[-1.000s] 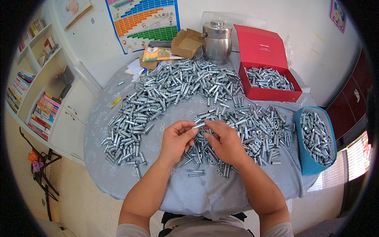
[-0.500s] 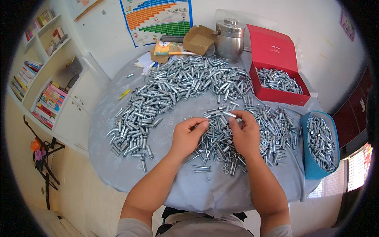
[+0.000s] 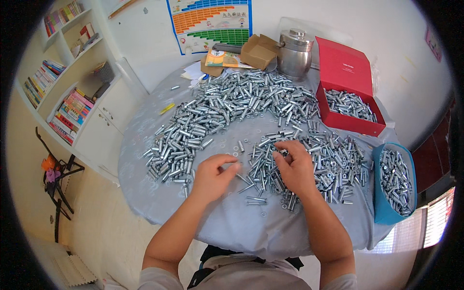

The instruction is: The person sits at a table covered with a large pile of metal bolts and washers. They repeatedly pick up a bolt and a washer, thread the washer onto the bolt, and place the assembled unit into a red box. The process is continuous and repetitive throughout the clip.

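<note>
Bolts (image 3: 270,159) – right hand (image 3: 296,166) palm-down, fingers curled

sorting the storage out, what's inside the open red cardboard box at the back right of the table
The open red cardboard box holds a heap of silvery metal bolts, like those under the right hand. Its floor beneath them is covered, so nothing else can be made out.

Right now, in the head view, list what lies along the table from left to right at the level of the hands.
Pile of sleeved bolts → left hand → right hand → loose bolts and nuts → blue bin of bolts.
</note>
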`<act>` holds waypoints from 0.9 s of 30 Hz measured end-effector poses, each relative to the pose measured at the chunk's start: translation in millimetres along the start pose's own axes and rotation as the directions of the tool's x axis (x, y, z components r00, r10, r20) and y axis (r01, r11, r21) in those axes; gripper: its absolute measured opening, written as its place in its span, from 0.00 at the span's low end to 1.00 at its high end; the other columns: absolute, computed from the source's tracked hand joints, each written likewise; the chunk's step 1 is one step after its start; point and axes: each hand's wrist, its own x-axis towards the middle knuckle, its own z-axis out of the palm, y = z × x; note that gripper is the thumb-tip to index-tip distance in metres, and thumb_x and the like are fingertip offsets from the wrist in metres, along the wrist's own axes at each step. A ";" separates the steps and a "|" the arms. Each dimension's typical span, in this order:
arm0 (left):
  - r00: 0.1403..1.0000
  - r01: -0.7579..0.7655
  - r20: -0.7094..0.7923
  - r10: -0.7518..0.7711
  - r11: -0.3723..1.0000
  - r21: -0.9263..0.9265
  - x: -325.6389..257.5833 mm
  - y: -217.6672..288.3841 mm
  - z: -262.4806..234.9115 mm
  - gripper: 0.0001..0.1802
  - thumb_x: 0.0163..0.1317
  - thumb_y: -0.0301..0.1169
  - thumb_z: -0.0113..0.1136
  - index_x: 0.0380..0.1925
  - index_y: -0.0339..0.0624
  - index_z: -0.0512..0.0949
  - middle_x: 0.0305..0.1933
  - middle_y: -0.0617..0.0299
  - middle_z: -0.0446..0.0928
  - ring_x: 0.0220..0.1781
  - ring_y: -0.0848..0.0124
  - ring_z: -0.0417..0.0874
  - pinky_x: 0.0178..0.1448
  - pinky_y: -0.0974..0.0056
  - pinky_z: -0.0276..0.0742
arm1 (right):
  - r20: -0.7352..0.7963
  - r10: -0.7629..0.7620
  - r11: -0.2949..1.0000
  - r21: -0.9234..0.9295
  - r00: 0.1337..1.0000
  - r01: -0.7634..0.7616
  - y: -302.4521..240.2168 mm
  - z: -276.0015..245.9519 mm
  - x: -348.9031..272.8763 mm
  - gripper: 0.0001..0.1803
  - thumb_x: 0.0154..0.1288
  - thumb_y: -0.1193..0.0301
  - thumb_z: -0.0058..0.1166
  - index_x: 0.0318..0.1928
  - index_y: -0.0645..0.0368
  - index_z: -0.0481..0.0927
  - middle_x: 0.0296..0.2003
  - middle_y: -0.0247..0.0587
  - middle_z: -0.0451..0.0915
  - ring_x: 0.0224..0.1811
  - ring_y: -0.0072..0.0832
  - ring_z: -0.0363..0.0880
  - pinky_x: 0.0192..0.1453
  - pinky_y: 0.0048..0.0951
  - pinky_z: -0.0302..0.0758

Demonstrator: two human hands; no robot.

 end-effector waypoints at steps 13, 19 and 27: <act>0.967 0.187 -0.252 -0.035 0.770 0.610 -83.8 -32.6 -79.2 0.17 0.52 0.39 0.72 0.36 0.40 0.79 0.35 0.55 0.82 0.40 0.58 0.83 0.43 0.56 0.78 | 0.297 -0.189 0.973 -0.068 0.936 0.219 -28.6 48.2 -7.1 0.11 0.62 0.73 0.61 0.44 0.64 0.82 0.40 0.50 0.80 0.41 0.47 0.80 0.46 0.40 0.78; 0.967 0.207 -0.240 -0.082 0.799 0.564 -81.3 -41.6 -85.3 0.18 0.54 0.37 0.69 0.42 0.40 0.79 0.39 0.55 0.82 0.42 0.57 0.83 0.46 0.54 0.78 | 0.417 -0.199 0.965 -0.076 0.887 0.252 -37.8 78.3 -19.7 0.12 0.64 0.70 0.60 0.46 0.61 0.82 0.43 0.50 0.80 0.45 0.48 0.81 0.48 0.41 0.79; 0.989 0.123 -0.144 -0.031 0.711 0.692 -74.8 -43.8 -99.0 0.17 0.57 0.35 0.64 0.47 0.45 0.81 0.39 0.54 0.81 0.42 0.55 0.84 0.46 0.53 0.79 | 0.508 -0.093 0.976 -0.122 0.857 0.179 -52.5 134.2 -30.6 0.15 0.63 0.63 0.61 0.45 0.59 0.82 0.42 0.47 0.80 0.43 0.46 0.82 0.46 0.43 0.79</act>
